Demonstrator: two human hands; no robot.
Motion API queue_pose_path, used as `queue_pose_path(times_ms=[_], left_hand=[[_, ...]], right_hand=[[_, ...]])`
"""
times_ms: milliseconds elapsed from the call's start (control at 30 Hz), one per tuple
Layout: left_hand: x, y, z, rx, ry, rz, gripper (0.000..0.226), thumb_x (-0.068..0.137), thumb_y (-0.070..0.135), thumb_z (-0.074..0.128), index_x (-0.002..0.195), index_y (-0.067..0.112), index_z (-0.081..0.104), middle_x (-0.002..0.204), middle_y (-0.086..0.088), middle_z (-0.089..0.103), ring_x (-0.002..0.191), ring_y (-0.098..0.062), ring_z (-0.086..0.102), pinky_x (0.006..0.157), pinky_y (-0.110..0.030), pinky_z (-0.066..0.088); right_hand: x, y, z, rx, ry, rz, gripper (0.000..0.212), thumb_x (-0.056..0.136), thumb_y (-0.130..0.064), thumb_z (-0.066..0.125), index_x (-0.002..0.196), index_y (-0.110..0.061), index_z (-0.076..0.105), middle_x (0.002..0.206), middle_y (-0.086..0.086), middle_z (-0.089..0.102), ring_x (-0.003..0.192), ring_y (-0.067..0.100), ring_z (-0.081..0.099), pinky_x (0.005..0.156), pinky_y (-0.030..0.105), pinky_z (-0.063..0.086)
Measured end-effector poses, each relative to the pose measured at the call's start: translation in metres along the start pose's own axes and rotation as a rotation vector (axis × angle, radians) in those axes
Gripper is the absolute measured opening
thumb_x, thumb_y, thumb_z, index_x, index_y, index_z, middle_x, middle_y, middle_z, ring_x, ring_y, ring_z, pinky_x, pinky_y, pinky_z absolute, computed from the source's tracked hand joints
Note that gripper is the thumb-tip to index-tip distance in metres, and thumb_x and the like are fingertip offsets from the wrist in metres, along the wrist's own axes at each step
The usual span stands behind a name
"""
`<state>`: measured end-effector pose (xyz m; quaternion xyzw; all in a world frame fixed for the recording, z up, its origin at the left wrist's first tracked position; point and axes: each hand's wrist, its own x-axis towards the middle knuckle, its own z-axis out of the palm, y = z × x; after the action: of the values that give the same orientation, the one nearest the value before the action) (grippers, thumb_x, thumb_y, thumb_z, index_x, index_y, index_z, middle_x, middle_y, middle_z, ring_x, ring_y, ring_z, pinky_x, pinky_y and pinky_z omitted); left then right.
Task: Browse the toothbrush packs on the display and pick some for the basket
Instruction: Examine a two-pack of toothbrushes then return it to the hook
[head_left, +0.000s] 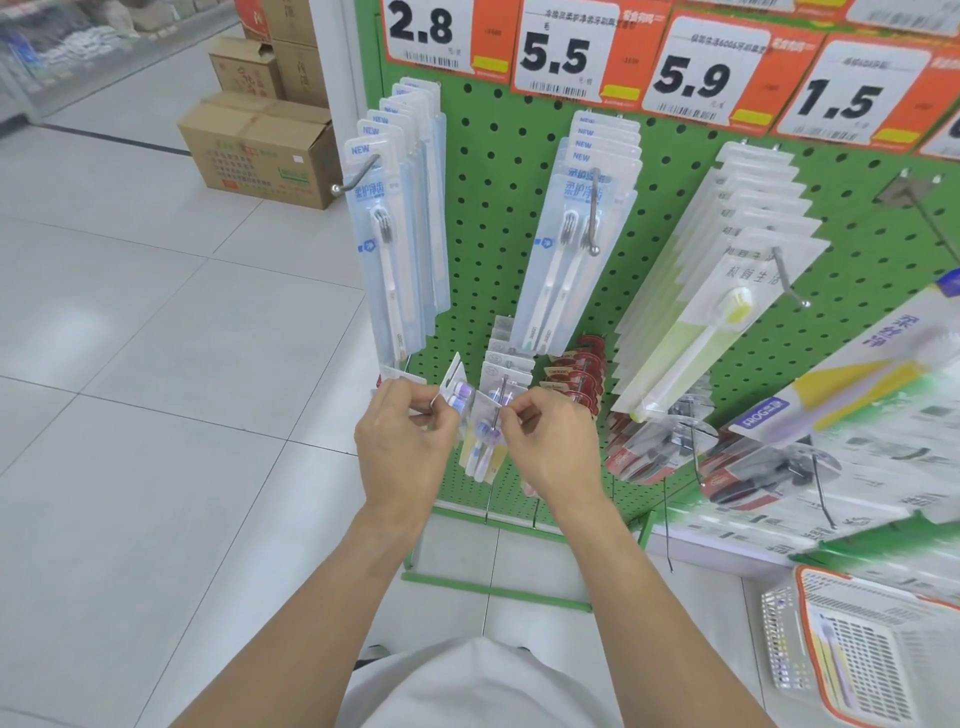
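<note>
Looks like mid-pick: both hands, left hand and right hand, pinch a purple toothbrush pack on its hook, so next it slides off toward the basket.

Your left hand: bare, no glove, no ring, no watch or band at wrist. Your right hand: bare too, nothing worn on fingers or wrist. Both forearms uncovered from grip back to lower frame edge; no sleeve cuff in view on either side. Behind and below your hands, between forearms: your white garment, plain, smooth fabric, no print, no buttons visible, slight fold lines. Beside garment's left edge, small dark shape at floor level, too little showing to identify.
</note>
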<state>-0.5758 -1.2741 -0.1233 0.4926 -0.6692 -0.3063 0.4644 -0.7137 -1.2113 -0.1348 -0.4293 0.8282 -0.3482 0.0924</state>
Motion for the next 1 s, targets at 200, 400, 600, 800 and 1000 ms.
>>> queue_pose_path(times_ms=[200,400,600,800,1000], left_hand=[[0.0,0.005,-0.005,-0.059,0.077,0.118,0.015,0.078,-0.006,0.073,0.083,0.008,0.068,0.084,-0.001,0.068,0.077,0.0,0.063,0.068,-0.027,0.06],[-0.009,0.012,-0.017,-0.109,0.17,0.221,0.014,0.087,-0.008,0.067,0.088,0.006,0.067,0.086,-0.002,0.062,0.078,-0.012,0.059,0.074,-0.019,0.048],[-0.017,0.013,-0.03,-0.274,0.133,0.056,0.025,0.098,0.003,0.061,0.096,0.028,0.059,0.097,0.006,0.059,0.09,-0.01,0.062,0.077,-0.022,0.053],[-0.02,0.016,-0.038,-0.455,0.064,-0.209,0.017,0.097,0.003,0.063,0.096,0.02,0.063,0.092,-0.002,0.072,0.079,-0.004,0.065,0.069,-0.014,0.048],[-0.02,0.017,-0.037,-0.54,0.011,-0.321,0.015,0.095,0.002,0.066,0.096,0.017,0.068,0.082,0.016,0.073,0.076,-0.009,0.07,0.071,-0.024,0.057]], right_hand=[[0.001,0.002,0.003,-0.004,0.024,0.014,0.012,0.089,-0.026,0.065,0.078,-0.024,0.069,0.076,-0.009,0.067,0.071,0.013,0.064,0.065,0.038,0.057],[0.002,0.002,0.003,-0.008,0.02,0.001,0.012,0.09,-0.025,0.066,0.079,-0.025,0.069,0.079,-0.009,0.068,0.073,0.012,0.064,0.066,0.037,0.057],[0.002,0.002,0.003,-0.007,0.046,-0.015,0.005,0.092,-0.025,0.066,0.091,-0.021,0.07,0.088,-0.006,0.066,0.079,0.013,0.062,0.072,0.041,0.057],[-0.024,-0.019,-0.013,0.254,0.18,-0.163,0.008,0.097,-0.023,0.066,0.104,-0.018,0.068,0.095,-0.01,0.064,0.086,0.008,0.062,0.077,0.031,0.053],[-0.046,-0.031,-0.026,0.652,-0.364,0.062,0.023,0.094,-0.025,0.072,0.115,-0.015,0.07,0.101,-0.002,0.077,0.093,0.012,0.073,0.083,0.03,0.056]])
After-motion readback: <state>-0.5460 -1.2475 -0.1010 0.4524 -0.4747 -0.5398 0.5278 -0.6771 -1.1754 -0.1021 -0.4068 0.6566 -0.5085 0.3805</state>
